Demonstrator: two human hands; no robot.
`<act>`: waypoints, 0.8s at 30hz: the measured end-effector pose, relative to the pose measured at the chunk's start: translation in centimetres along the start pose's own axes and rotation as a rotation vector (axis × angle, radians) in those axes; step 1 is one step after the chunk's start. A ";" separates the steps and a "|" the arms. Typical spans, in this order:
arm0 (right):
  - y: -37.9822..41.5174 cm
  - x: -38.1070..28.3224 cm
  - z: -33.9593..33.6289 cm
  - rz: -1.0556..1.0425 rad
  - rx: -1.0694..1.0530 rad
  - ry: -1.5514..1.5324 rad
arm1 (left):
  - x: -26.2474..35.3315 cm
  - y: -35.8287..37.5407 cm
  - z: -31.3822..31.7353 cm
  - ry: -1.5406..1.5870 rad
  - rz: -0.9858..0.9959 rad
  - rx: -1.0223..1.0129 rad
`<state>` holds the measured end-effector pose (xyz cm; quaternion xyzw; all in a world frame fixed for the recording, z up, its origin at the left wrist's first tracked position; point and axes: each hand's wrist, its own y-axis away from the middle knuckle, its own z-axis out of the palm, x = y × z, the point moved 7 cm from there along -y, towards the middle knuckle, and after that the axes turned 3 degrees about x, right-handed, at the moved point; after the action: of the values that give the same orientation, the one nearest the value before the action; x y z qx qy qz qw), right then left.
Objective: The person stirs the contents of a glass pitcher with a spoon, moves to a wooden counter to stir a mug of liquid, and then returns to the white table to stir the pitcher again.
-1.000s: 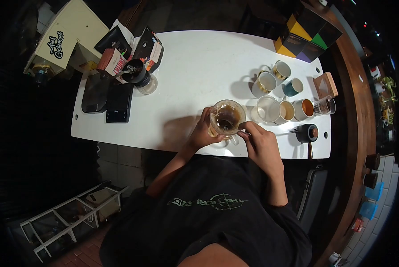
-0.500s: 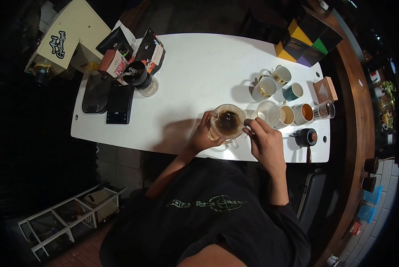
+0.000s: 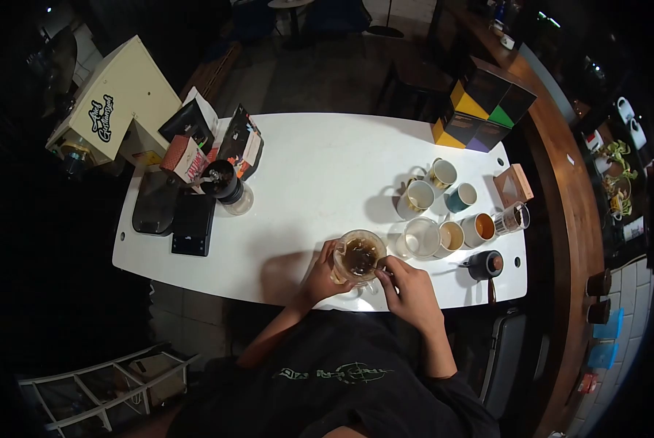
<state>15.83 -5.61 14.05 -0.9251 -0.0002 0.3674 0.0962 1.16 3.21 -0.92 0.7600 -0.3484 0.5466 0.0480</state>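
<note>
A glass coffee dripper (image 3: 360,255) with dark, wet coffee inside is near the front edge of the white table (image 3: 305,182). My left hand (image 3: 325,274) is wrapped round its left side. On the right side, my right hand (image 3: 409,287) pinches at the rim or handle, its fingertips closed; what exactly they hold is too small to tell. Part of a clear glass vessel with a handle shows just below the dripper. Right of my hands stands a clear glass cup (image 3: 421,237), beside a cream cup (image 3: 451,237).
More cups, including an orange-lined one (image 3: 480,229), and a small black pot (image 3: 485,266) stand at the right. Black boxes (image 3: 480,106) are at the back right. On the left are a hand grinder (image 3: 223,182), a black scale (image 3: 193,226) and a cream machine (image 3: 119,102).
The camera view has tilted up, so the table and hands appear lower. Both hands stay at the dripper, and the dark liquid surface inside looks lighter and more uneven.
</note>
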 end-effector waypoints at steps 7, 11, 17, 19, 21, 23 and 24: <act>0.5 -0.7 -2.1 -0.015 0.069 -0.111 | 0.1 0.2 0.5 -0.017 -0.002 0.011; 0.5 -0.5 -1.6 0.003 0.026 -0.099 | -0.5 0.5 0.6 -0.057 0.051 0.014; 0.3 -0.1 -0.5 -0.037 0.008 -0.031 | -0.2 0.3 0.6 -0.004 0.035 0.008; 0.4 -0.2 -0.6 -0.026 0.014 -0.034 | 0.1 0.3 0.5 -0.012 0.062 0.013; 0.7 -0.1 -1.3 -0.023 0.129 -0.129 | 0.0 0.5 0.5 0.041 0.013 0.020; 1.1 -0.1 -1.5 -0.013 0.143 -0.148 | 0.2 1.1 0.3 -0.002 -0.003 0.015; 1.0 -0.1 -1.8 -0.014 0.159 -0.161 | 0.4 1.0 0.1 -0.046 -0.010 0.019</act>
<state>16.96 -6.94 15.20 -0.8820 0.0147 0.4388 0.1714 0.72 2.20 -0.90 0.7746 -0.3402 0.5319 0.0356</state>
